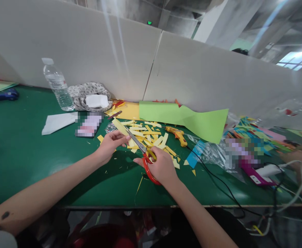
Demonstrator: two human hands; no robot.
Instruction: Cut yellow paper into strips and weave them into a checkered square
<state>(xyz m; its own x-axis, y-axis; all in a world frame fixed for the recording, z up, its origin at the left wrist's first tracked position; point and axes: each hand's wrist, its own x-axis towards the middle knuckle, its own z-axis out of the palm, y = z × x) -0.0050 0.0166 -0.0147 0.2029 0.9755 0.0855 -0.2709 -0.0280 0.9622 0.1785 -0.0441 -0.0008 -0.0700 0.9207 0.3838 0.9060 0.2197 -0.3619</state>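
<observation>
Pinched in my left hand [112, 143] is a pale yellow paper strip [120, 126], its far end sticking up beyond the fingers. My right hand [162, 165] grips a pair of scissors [138, 142] by the red handles, with the blades pointing up and left against the strip. Something yellow shows at the scissor handles; whether it belongs to them I cannot tell. Beneath and beyond both hands lies a loose pile of cut yellow paper strips [163, 140] on the green table [89, 182]. A yellow glue gun [176, 135] rests just right of the pile.
Green paper [182, 117] lies along the partition [101, 51]. At the back left stand a water bottle [58, 84] and a spotted pouch [89, 91], near a phone [89, 124]. To the right are plastic wrap [215, 155], cables and another person's hand [298, 160].
</observation>
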